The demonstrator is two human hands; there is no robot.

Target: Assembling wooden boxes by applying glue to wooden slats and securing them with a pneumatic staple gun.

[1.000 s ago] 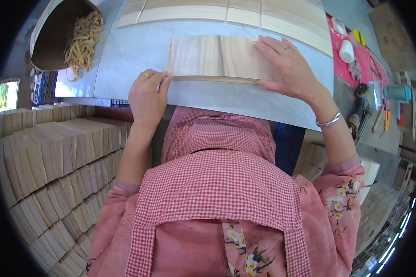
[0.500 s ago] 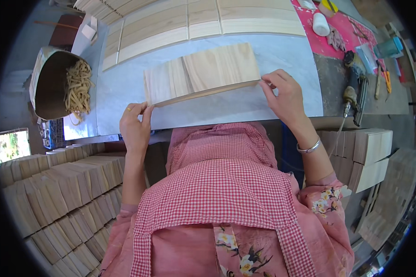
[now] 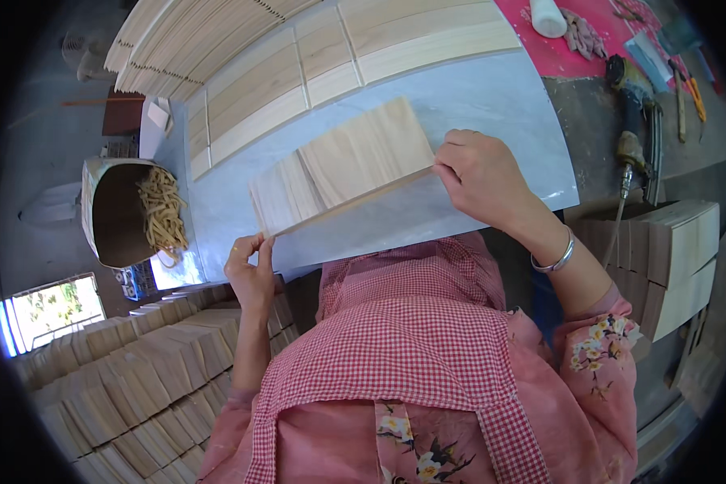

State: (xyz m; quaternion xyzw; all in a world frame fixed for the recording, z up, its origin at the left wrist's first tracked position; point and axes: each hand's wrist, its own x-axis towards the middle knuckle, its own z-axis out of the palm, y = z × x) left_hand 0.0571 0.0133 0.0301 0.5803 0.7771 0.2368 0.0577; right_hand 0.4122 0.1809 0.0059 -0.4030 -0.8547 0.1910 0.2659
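A pale rectangular wooden board (image 3: 351, 165) with a dark grain streak is tilted over the light grey-blue tabletop (image 3: 492, 105). My left hand (image 3: 250, 262) pinches its near left corner between thumb and fingers. At the near right corner, my right hand (image 3: 477, 173) has its fingers closed on the board's edge. A thin near edge of the board shows between the two hands. Beyond it lies a larger panel of joined planks (image 3: 331, 60), with narrow grooves across it.
To the left, an open container (image 3: 109, 211) holds tan strips (image 3: 163, 211). Stacked wooden boards (image 3: 145, 363) fill the lower left, and more stacked blocks (image 3: 661, 258) stand at right. A nail gun (image 3: 631, 113) with a hose lies right of the tabletop. Thin slats (image 3: 185, 48) are piled at the far left.
My view has turned, so the tabletop and board appear more slanted. Both hands still grip the board at its near corners.
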